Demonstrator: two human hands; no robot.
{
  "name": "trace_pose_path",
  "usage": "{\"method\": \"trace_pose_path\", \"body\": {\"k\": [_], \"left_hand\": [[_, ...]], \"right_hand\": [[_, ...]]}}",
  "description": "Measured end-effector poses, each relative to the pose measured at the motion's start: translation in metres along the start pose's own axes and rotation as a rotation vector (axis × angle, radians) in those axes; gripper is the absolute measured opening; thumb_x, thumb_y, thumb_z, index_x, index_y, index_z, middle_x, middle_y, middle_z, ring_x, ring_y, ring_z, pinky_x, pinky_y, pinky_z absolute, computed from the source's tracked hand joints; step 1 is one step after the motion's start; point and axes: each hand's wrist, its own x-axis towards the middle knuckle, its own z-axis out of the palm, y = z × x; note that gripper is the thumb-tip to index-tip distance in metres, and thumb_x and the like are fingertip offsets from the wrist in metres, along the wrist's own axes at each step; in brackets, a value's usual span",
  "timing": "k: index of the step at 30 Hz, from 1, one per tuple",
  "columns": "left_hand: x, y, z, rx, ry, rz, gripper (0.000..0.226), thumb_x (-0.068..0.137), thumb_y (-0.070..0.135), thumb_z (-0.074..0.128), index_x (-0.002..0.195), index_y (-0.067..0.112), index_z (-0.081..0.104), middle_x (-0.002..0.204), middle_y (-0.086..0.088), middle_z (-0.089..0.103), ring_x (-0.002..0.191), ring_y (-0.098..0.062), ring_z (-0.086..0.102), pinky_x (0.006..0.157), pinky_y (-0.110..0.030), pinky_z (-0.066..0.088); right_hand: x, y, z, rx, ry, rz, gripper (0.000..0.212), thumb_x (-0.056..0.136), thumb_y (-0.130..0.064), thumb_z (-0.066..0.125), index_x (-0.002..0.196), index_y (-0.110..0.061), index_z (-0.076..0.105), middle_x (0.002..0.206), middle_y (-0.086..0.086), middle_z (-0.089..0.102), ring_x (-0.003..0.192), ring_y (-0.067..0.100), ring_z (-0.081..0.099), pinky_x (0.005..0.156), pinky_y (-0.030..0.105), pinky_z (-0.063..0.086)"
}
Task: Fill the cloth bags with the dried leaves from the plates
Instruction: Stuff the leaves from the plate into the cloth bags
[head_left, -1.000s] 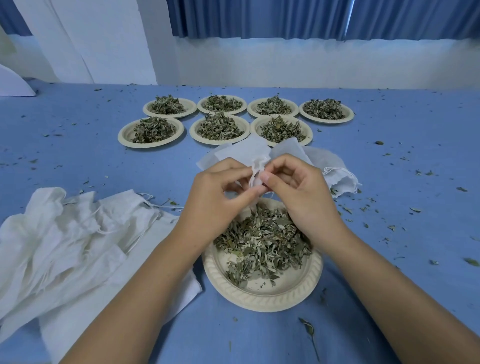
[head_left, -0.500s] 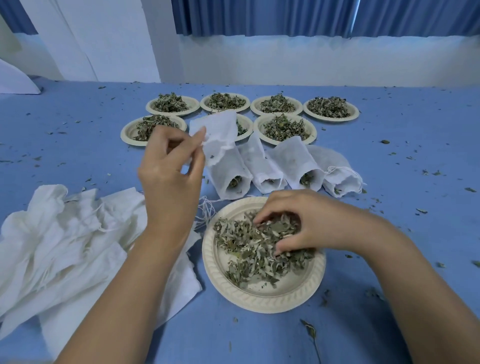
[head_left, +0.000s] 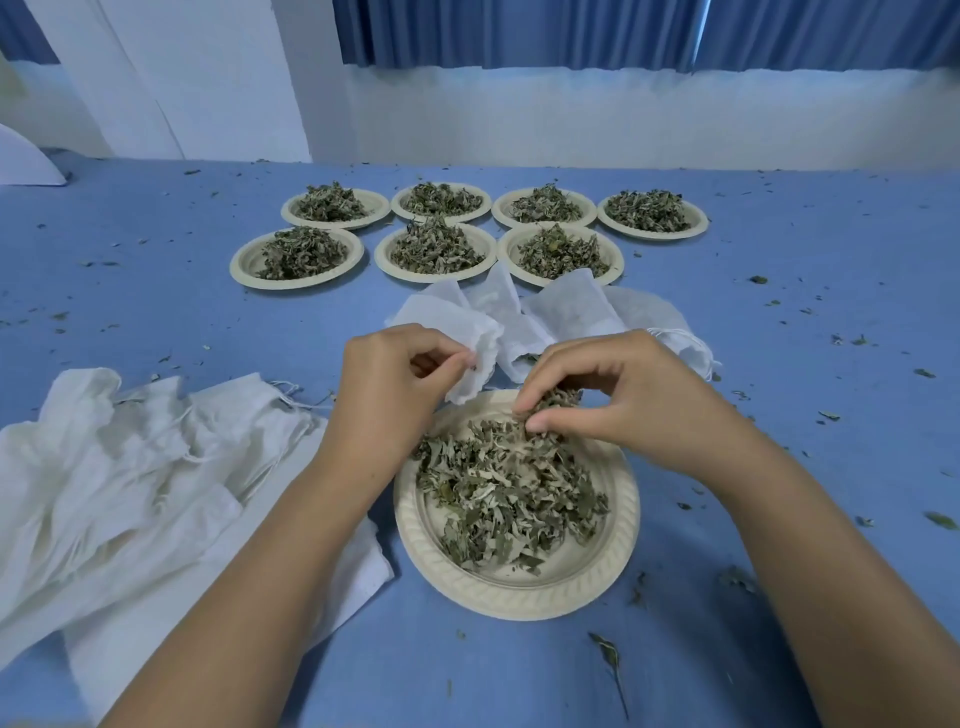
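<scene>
Pinching the edge of a small white cloth bag (head_left: 470, 338) with thumb and fingertips, the left hand (head_left: 395, 384) holds it just above the far rim of the near plate (head_left: 519, 603). The bag's mouth faces the right hand (head_left: 628, 400). That hand has its fingers curled round a little bunch of dried leaves (head_left: 553, 404), low over the leaf heap (head_left: 509, 499) on the plate. The right hand hides the back edge of the plate.

Behind both hands lie more white bags (head_left: 576, 312) in a row, side by side; the hands cover their near ends. Farther back sit seven plates (head_left: 301, 283) piled with leaves, four in the back row and three in front. On the left is a big crumpled pile of white cloth (head_left: 130, 467), and the left arm lies across its corner. The blue table (head_left: 805, 395) has small leaf bits (head_left: 608, 656) all over it. Blue curtains (head_left: 519, 31) hang at the back.
</scene>
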Motion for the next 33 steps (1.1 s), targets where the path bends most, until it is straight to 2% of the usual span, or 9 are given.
{"method": "trace_pose_path", "body": {"k": [6, 11, 13, 16, 19, 22, 24, 29, 33], "left_hand": [[-0.005, 0.009, 0.0, -0.15, -0.045, -0.04, 0.015, 0.079, 0.011, 0.077, 0.075, 0.025, 0.074, 0.063, 0.011, 0.068, 0.058, -0.001, 0.061, 0.059, -0.013, 0.05], [-0.007, 0.011, 0.002, -0.299, -0.14, -0.175, 0.027, 0.083, -0.004, 0.07, 0.071, 0.02, 0.069, 0.063, 0.003, 0.062, 0.057, -0.013, 0.058, 0.052, -0.031, 0.058], [-0.007, 0.013, 0.003, -0.36, -0.156, -0.172, 0.027, 0.084, -0.005, 0.068, 0.07, 0.018, 0.066, 0.061, 0.001, 0.061, 0.052, -0.014, 0.055, 0.044, -0.028, 0.055], [-0.009, 0.016, 0.003, -0.435, -0.132, -0.135, 0.017, 0.087, 0.003, 0.068, 0.073, 0.013, 0.064, 0.056, 0.003, 0.062, 0.038, -0.006, 0.049, 0.037, -0.015, 0.04], [-0.011, 0.016, 0.003, -0.502, -0.1, -0.117, 0.015, 0.088, 0.008, 0.068, 0.075, 0.014, 0.063, 0.055, 0.002, 0.061, 0.035, -0.003, 0.045, 0.037, -0.012, 0.036], [-0.013, 0.017, 0.004, -0.539, -0.104, -0.09, 0.014, 0.087, 0.009, 0.068, 0.076, 0.013, 0.063, 0.054, 0.001, 0.059, 0.038, -0.003, 0.046, 0.039, -0.012, 0.038], [-0.013, 0.017, 0.005, -0.515, -0.09, -0.076, 0.014, 0.087, 0.007, 0.068, 0.075, 0.013, 0.062, 0.054, 0.003, 0.059, 0.04, -0.001, 0.048, 0.04, -0.012, 0.039], [-0.012, 0.014, 0.007, -0.423, -0.004, -0.08, 0.019, 0.086, 0.004, 0.069, 0.074, 0.016, 0.062, 0.056, 0.007, 0.061, 0.05, -0.004, 0.054, 0.049, -0.017, 0.045], [-0.013, 0.016, 0.008, -0.441, -0.028, -0.05, 0.017, 0.087, 0.004, 0.068, 0.074, 0.012, 0.061, 0.054, 0.008, 0.058, 0.045, 0.0, 0.05, 0.047, -0.011, 0.04]], "right_hand": [[0.004, 0.0, 0.013, 0.261, 0.252, -0.166, 0.017, 0.072, -0.001, 0.077, 0.082, -0.014, 0.072, 0.082, -0.003, 0.073, 0.08, 0.013, 0.07, 0.077, 0.021, 0.053], [0.006, 0.002, 0.027, 0.411, 0.451, -0.143, 0.019, 0.072, -0.001, 0.076, 0.083, -0.015, 0.071, 0.083, -0.001, 0.074, 0.081, 0.014, 0.071, 0.076, 0.02, 0.054], [0.007, 0.003, 0.031, 0.423, 0.503, -0.112, 0.02, 0.073, 0.001, 0.076, 0.082, -0.016, 0.071, 0.083, -0.001, 0.075, 0.081, 0.014, 0.071, 0.075, 0.019, 0.054], [0.006, 0.004, 0.034, 0.395, 0.534, -0.065, 0.019, 0.074, 0.002, 0.075, 0.083, -0.014, 0.072, 0.083, -0.002, 0.075, 0.079, 0.011, 0.071, 0.072, 0.016, 0.054], [0.005, 0.005, 0.036, 0.169, 0.59, -0.052, 0.015, 0.076, -0.001, 0.076, 0.084, -0.013, 0.074, 0.081, -0.004, 0.074, 0.078, 0.01, 0.07, 0.074, 0.024, 0.056], [0.006, 0.006, 0.04, -0.247, 0.594, -0.213, 0.01, 0.075, 0.001, 0.076, 0.084, -0.003, 0.075, 0.082, 0.001, 0.074, 0.078, 0.008, 0.068, 0.079, 0.02, 0.053], [0.006, 0.005, 0.041, -0.313, 0.551, -0.247, 0.014, 0.073, 0.003, 0.075, 0.087, -0.002, 0.074, 0.086, 0.003, 0.074, 0.081, 0.008, 0.067, 0.08, 0.017, 0.051], [0.003, 0.0, 0.032, 0.034, 0.334, -0.103, 0.032, 0.08, -0.003, 0.072, 0.109, -0.012, 0.062, 0.109, 0.0, 0.064, 0.106, 0.011, 0.061, 0.095, 0.026, 0.049], [0.004, 0.0, 0.035, 0.159, 0.419, -0.091, 0.022, 0.079, 0.004, 0.072, 0.093, -0.011, 0.063, 0.096, 0.003, 0.065, 0.097, 0.012, 0.064, 0.09, 0.024, 0.051]]}}
